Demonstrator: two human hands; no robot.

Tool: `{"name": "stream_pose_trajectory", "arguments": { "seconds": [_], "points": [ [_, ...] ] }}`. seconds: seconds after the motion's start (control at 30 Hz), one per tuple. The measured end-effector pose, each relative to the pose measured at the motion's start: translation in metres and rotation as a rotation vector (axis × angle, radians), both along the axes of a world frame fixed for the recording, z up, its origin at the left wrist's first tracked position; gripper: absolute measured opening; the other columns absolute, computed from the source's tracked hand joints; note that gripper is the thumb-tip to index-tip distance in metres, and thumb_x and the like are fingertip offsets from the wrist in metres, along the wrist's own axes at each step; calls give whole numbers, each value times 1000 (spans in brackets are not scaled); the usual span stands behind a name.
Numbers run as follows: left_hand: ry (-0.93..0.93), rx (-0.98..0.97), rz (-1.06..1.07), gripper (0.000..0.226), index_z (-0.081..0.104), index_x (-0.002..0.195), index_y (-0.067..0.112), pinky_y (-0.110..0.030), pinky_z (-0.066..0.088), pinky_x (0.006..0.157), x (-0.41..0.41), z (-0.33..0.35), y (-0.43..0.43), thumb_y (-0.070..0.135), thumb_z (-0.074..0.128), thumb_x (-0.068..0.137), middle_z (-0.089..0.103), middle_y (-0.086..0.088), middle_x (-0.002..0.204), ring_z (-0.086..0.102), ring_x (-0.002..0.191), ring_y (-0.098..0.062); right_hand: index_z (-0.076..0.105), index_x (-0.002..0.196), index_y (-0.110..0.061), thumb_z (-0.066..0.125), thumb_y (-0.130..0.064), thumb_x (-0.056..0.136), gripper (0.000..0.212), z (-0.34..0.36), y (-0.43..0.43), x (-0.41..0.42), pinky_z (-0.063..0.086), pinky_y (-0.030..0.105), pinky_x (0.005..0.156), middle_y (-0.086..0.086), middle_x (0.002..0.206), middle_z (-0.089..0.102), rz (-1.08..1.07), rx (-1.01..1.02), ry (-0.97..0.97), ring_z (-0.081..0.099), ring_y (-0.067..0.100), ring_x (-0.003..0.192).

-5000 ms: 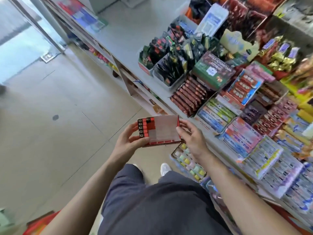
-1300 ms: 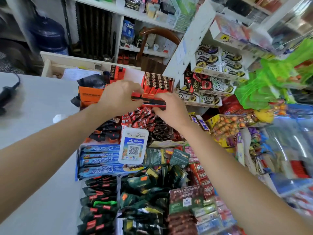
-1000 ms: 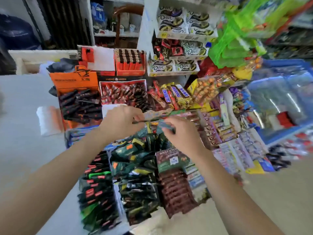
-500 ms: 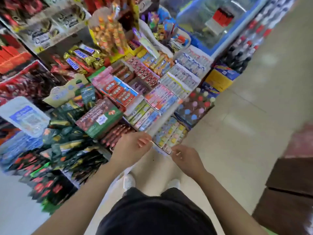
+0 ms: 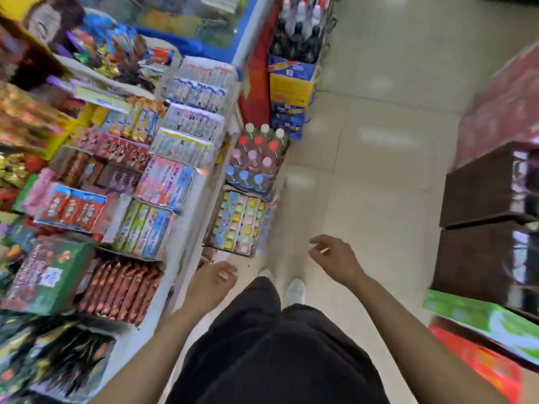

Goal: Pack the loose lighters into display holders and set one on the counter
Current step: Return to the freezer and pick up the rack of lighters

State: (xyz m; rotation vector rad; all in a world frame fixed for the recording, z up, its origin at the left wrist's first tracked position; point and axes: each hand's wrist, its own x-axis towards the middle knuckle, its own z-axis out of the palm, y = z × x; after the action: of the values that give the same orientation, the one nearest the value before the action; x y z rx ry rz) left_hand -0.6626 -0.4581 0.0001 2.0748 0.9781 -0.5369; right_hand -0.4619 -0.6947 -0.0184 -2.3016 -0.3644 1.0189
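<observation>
Both hands hang empty over the tiled floor [image 5: 379, 176] in the head view, and no lighter or display holder can be made out anywhere in it. Nearer the left side, the left hand [image 5: 211, 282] hovers just beside the edge of the white surface [image 5: 189, 228], its fingers [image 5: 226, 272] loosely curled and gripping nothing. Further right, the right hand [image 5: 335, 258] is held out over the floor, fingers spread and slightly bent, also holding nothing. Between the forearms, dark trousers [image 5: 277, 345] fill the near middle of the view, with white shoes [image 5: 294, 288] showing beyond them on the tiles. On the left, the surface is crowded with blurred snack and gum boxes, among them a green box [image 5: 49, 275] and a row of red-brown bars [image 5: 119, 290] near the person. Below its far edge, a case of bottles with coloured caps [image 5: 256, 158] stands on the floor, and a yellow and blue carton [image 5: 291, 86] sits further off. Dark brown boxes [image 5: 490, 217] are stacked at the right edge
</observation>
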Motion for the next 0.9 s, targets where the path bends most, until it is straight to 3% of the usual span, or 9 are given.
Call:
{"name": "stream_pose_trajectory", "arguments": {
  "seconds": [0.13, 0.23, 0.37, 0.47, 0.63, 0.77, 0.9],
  "points": [
    [50, -20, -19, 9, 72, 94, 35, -28, 52, 83, 34, -12, 8, 28, 69, 90, 72, 15, 93, 64, 83, 0, 71, 116, -23, 68, -27, 90, 27, 2, 3, 60, 53, 33, 86, -5, 99, 73, -117, 47, -54, 68, 16, 87],
    [35, -54, -51, 8, 73, 96, 35, -28, 52, 85, 75, -22, 17, 36, 67, 90, 73, 17, 96, 66, 87, 0, 71, 117, -22, 66, -24, 91, 26, 0, 7, 101, 52, 31, 85, -5, 98, 71, -175, 59, -60, 66, 15, 88],
    [-46, -109, -11, 27, 74, 93, 36, -33, 55, 86, 156, -36, 33, 50, 61, 75, 74, 15, 94, 69, 84, -6, 70, 117, -23, 65, -29, 93, 26, -3, 14, 153, 47, 27, 80, -6, 98, 70, -188, 17, -47, 65, 13, 87],
    [-92, -144, -3, 15, 75, 96, 30, -27, 52, 79, 226, -36, 43, 38, 69, 85, 75, 12, 93, 70, 84, -10, 68, 119, -24, 65, -31, 93, 27, 0, 18, 191, 50, 30, 84, -6, 100, 69, -154, -52, -17, 65, 16, 91],
    [-182, -203, -28, 11, 72, 94, 38, -27, 50, 80, 332, -29, 63, 38, 69, 83, 74, 17, 92, 67, 87, 0, 67, 120, -24, 64, -30, 93, 28, 2, 23, 263, 51, 33, 91, -8, 100, 69, -141, -137, 10, 65, 16, 92],
    [-244, -194, -26, 22, 73, 93, 36, -21, 49, 74, 414, -16, 81, 43, 63, 74, 74, 16, 91, 66, 81, 7, 67, 121, -24, 63, -31, 91, 31, 0, 26, 328, 48, 27, 78, -9, 98, 69, -169, -151, 36, 65, 12, 82],
    [-222, -157, 6, 35, 75, 87, 35, -26, 52, 79, 495, -19, 102, 56, 59, 64, 75, 18, 85, 67, 78, 6, 68, 119, -23, 64, -29, 92, 28, -12, 34, 407, 40, 25, 79, -2, 106, 70, -150, -185, 56, 64, 17, 92]
  ]
}}
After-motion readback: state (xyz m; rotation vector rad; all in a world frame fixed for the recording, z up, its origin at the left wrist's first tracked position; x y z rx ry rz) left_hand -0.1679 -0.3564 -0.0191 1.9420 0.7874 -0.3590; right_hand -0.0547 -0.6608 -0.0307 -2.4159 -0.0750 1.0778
